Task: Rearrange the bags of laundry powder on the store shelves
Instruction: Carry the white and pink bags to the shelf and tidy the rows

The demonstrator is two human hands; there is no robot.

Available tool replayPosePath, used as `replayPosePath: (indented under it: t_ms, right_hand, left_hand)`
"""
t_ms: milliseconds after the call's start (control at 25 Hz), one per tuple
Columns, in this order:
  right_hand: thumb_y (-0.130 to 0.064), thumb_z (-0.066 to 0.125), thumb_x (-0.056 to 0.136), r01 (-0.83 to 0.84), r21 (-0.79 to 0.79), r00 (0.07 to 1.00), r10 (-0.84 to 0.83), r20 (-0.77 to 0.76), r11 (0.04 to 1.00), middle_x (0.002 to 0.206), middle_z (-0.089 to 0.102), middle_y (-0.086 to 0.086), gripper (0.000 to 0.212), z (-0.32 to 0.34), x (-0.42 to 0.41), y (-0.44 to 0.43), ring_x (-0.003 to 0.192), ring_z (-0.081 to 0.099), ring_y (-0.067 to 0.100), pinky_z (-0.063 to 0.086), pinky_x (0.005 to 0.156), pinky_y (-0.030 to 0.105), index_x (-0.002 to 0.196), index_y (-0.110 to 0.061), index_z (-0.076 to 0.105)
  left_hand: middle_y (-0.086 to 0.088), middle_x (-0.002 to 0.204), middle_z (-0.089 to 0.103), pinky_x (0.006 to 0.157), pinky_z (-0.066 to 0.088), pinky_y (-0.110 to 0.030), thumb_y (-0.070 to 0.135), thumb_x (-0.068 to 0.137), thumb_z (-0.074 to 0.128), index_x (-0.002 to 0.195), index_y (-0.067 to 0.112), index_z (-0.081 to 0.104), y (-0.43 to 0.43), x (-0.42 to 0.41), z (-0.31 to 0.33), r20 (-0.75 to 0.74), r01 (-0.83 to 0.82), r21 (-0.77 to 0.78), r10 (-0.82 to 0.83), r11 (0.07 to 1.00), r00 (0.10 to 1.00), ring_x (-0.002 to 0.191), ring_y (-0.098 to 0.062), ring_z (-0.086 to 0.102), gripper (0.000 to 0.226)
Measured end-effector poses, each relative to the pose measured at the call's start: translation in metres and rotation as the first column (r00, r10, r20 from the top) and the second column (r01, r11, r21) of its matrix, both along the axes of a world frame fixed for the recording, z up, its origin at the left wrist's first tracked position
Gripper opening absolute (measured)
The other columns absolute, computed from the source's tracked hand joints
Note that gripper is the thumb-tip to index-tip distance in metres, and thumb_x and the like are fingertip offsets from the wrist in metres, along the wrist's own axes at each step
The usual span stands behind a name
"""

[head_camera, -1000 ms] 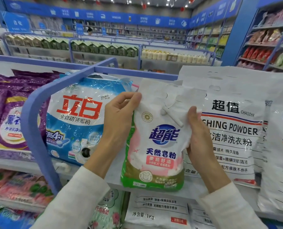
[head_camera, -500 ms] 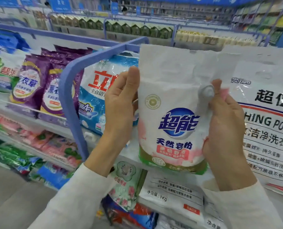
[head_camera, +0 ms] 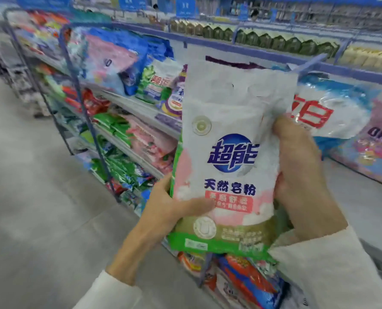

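Bag [head_camera: 230,121] before shelves [head_camera: 138,109] — shelves right, floor [head_camera: 29,197] left

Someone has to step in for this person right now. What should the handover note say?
Left hand: grips the lower left corner of the white and pink powder bag, thumb across its front.
Right hand: grips the bag's right edge.
Bag: upright in the air in front of the shelves, on no shelf.
Done: bag picked up.
Left: set it on a shelf; which spot cannot be told.
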State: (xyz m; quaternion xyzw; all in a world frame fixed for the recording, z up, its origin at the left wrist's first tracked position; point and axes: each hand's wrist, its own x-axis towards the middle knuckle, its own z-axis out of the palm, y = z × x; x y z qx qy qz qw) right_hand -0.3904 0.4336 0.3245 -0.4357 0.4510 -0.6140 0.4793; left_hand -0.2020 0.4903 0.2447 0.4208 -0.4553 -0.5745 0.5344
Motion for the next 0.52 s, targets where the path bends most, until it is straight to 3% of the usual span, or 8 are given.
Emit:
replayPosePath:
  t_ms: [80,160,280,400,520]
  right_hand:
    - [-0.039,0.064,0.096,-0.157,-0.003,0.986,0.157,0.048,0.988,0.100,0.079,0.002,0.018,-0.013,0.063,0.003,0.094,0.076,0.025,0.060,0.086,0.048,0.102,-0.025,0.074]
    - [-0.046,0.069,0.090,-0.370,0.049,0.928,0.367,0.062,0.928,0.117,0.075,0.009,0.041,-0.048,0.114,0.014,0.108,0.072,0.033,0.054,0.098,0.054,0.124,-0.024,0.068]
    - [-0.060,0.084,0.066,-0.549,0.203,0.810,0.576,-0.112,0.811,0.119,0.075,0.004,0.076,-0.089,0.187,0.030,0.108,0.072,0.028,0.053,0.100,0.053,0.130,-0.024,0.065]
    - [-0.035,0.093,0.060,-0.699,0.279,0.642,0.750,-0.158,0.658,0.121,0.074,0.008,0.074,-0.105,0.245,0.027,0.113,0.070,0.030,0.049,0.104,0.054,0.126,-0.016,0.068]
    - [-0.015,0.090,0.062,-0.731,0.304,0.610,0.784,-0.112,0.612,0.118,0.074,0.013,0.059,-0.104,0.296,0.011,0.111,0.071,0.035,0.052,0.100,0.052,0.118,-0.015,0.073]
  left_hand:
    - [-0.009,0.092,0.079,0.060,0.061,-0.034,0.022,0.037,0.092,0.097,0.013,0.071,0.009,0.058,-0.003,0.086,-0.139,0.023,0.136,0.990,0.987,0.077,-0.028,0.077,0.064]
    - [-0.009,0.093,0.079,0.063,0.062,-0.037,0.018,0.043,0.098,0.099,0.013,0.071,0.019,0.117,-0.005,0.064,-0.219,0.036,0.217,0.975,0.974,0.079,-0.031,0.077,0.063]
    - [-0.013,0.093,0.078,0.063,0.061,-0.037,0.017,0.049,0.098,0.093,0.011,0.075,0.034,0.191,-0.015,0.040,-0.337,0.084,0.335,0.938,0.941,0.078,-0.032,0.076,0.050]
    - [-0.017,0.089,0.078,0.060,0.061,-0.035,0.021,0.057,0.086,0.091,0.006,0.074,0.040,0.251,-0.021,0.004,-0.424,0.141,0.428,0.895,0.904,0.071,-0.031,0.075,0.039]
    - [-0.018,0.090,0.078,0.060,0.061,-0.036,0.021,0.064,0.084,0.097,0.003,0.072,0.032,0.301,-0.020,-0.017,-0.453,0.189,0.464,0.871,0.885,0.071,-0.031,0.075,0.039]
